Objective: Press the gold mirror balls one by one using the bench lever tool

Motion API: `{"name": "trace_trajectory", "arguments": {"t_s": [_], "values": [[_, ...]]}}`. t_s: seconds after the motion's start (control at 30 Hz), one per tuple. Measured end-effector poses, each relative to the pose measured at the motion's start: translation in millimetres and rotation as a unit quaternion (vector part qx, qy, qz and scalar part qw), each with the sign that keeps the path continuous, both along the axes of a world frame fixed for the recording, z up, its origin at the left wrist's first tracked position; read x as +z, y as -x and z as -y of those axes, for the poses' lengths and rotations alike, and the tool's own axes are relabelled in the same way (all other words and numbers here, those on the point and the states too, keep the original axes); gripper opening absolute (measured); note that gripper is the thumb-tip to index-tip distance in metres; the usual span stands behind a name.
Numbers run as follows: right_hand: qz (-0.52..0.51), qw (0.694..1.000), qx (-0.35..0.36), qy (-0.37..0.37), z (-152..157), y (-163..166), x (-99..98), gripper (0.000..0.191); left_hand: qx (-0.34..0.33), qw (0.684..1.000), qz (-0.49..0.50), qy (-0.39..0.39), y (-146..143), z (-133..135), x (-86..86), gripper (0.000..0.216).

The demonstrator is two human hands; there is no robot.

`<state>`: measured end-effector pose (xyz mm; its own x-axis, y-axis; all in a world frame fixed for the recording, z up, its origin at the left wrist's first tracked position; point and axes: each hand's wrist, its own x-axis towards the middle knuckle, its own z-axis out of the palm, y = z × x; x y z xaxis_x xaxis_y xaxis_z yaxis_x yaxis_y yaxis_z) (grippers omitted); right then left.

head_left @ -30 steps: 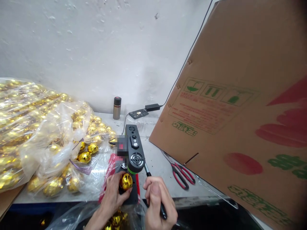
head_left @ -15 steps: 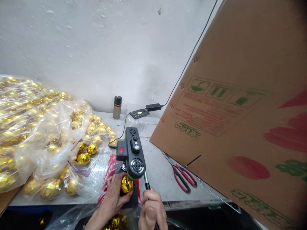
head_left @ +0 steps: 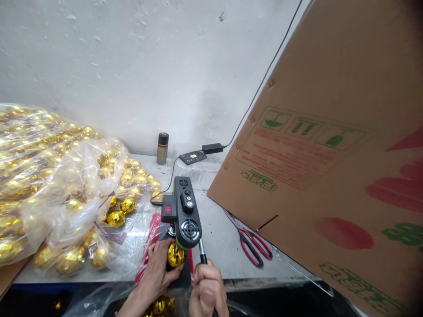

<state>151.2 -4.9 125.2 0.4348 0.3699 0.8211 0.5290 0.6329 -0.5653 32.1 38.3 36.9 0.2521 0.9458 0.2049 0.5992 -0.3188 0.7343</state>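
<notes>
A small black bench machine point(head_left: 186, 212) with a green ring and a red display stands near the table's front edge. Under its head my left hand point(head_left: 157, 268) holds a faceted gold ball point(head_left: 175, 255), fingers wrapped round it. My right hand point(head_left: 207, 289) is closed on the machine's black-tipped lever point(head_left: 201, 251), just to the right of the ball. More gold balls point(head_left: 160, 305) lie in a clear bag below my hands.
Clear bags of gold balls point(head_left: 49, 185) heap up on the left. Red-handled scissors point(head_left: 253, 246) lie right of the machine. A big tilted cardboard box point(head_left: 330, 145) fills the right side. A small steel flask point(head_left: 161, 148), a power adapter point(head_left: 211, 148) and cable sit by the white wall.
My right hand has slid down and toward me on the lever, which now stands lower. The left hand keeps the gold ball under the machine head.
</notes>
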Motion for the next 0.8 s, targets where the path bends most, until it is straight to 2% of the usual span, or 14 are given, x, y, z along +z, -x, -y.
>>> {"name": "trace_trajectory", "arguments": {"t_s": [0.2, 0.47, 0.57, 0.73, 0.8], "values": [[-0.006, 0.999, -0.005, -0.045, -7.2, 1.8, -3.1, 0.042, 0.003, 1.000, -0.004, -0.007, -0.1, -0.4, 3.0, 0.038], [-0.028, 0.999, 0.032, -0.022, -4.3, 1.1, -2.6, 0.043, 0.004, 1.000, 0.020, -0.014, -0.5, -1.4, 0.4, 0.045], [-0.028, 0.999, 0.036, -0.007, -2.0, 2.6, -11.7, 0.041, 0.001, 1.000, 0.026, -0.007, 0.0, -1.7, 2.3, 0.049], [-0.019, 0.999, 0.034, -0.032, -1.7, 3.5, -39.1, 0.038, 0.000, 1.000, 0.024, 0.000, 0.6, -0.6, 3.1, 0.048], [0.013, 0.999, 0.035, -0.037, 0.7, 0.5, -43.6, 0.036, 0.003, 1.000, 0.021, -0.008, 0.6, -0.1, 0.0, 0.047]]}}
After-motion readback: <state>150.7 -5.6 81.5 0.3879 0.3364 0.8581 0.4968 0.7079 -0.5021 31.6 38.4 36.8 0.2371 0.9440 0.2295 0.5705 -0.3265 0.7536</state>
